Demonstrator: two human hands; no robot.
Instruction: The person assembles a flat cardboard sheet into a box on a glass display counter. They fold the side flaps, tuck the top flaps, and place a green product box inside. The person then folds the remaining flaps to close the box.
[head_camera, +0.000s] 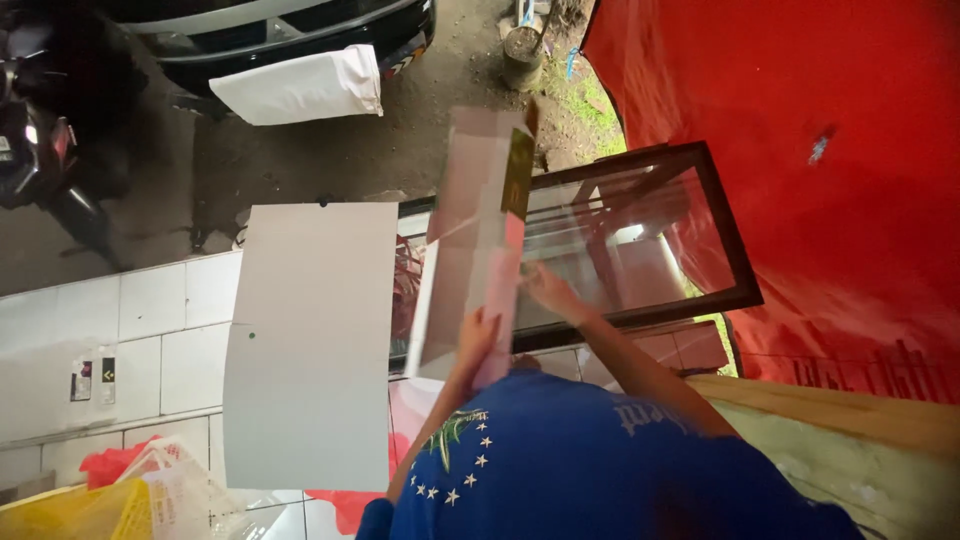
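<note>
Blue shirt (600, 470) filled foreground | both hands gripped pale box (480, 240) held upright before glass cabinet (640, 240) | left hand (478, 335) fingers clasped bottom edge | right hand (545, 290) fingers pressed side | white board (310, 340) beside.

A white board (310, 345) leans over the tiled floor (150, 320). A red tarp (830, 150) hangs beside a wood-framed glass cabinet (650, 240). A motorbike (45, 140), a car bumper (290, 30) and a yellow bag (70, 510) are nearby.

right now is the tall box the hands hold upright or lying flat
Upright. The pinkish box stands on end, gripped near its bottom by the left hand and right hand, in front of the glass case.
</note>
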